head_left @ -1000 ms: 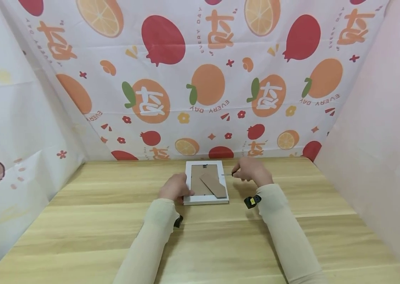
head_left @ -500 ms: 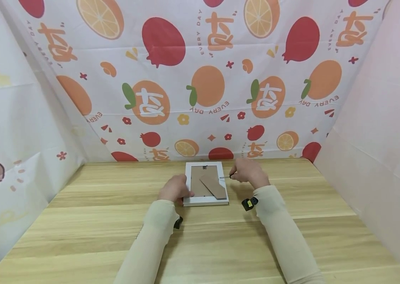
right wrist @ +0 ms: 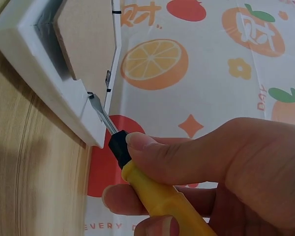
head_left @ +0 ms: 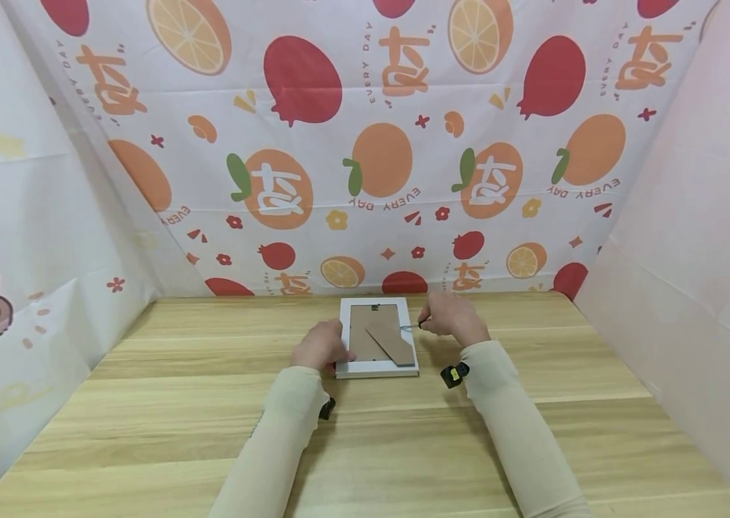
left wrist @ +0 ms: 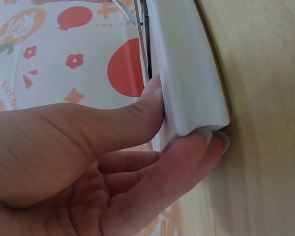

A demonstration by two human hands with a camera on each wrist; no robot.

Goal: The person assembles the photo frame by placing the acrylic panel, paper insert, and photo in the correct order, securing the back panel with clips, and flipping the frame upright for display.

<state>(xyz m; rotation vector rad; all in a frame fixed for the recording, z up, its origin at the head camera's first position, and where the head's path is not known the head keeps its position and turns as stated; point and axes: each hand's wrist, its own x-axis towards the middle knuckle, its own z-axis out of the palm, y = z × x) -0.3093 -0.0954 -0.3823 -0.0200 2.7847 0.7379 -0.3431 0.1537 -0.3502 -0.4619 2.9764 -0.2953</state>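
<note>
A white picture frame point(head_left: 377, 369) lies back up on the wooden table, its brown backing board point(head_left: 365, 338) and angled easel stand point(head_left: 393, 344) showing. My left hand point(head_left: 321, 345) grips the frame's near left corner, thumb on top and fingers against the outer side, as the left wrist view shows. In my right hand point(head_left: 454, 318) is a flathead screwdriver point(right wrist: 155, 189) with a yellow and black handle, held between thumb and curled fingers. Its flat metal tip point(right wrist: 94, 102) is right at a small black tab point(right wrist: 91, 95) on the inner edge of the frame's right side.
Behind the frame, a fruit-print cloth point(head_left: 377, 158) rises from the table's back edge. Pale cloth walls point(head_left: 682, 288) close in both sides. The wooden table point(head_left: 390, 446) stretches toward me. Black wrist cameras point(head_left: 454, 375) sit at both cuffs.
My right hand has moved slightly left, bringing the screwdriver's tip from the frame's right border to the edge of the backing. The left hand keeps its grip on the corner.
</note>
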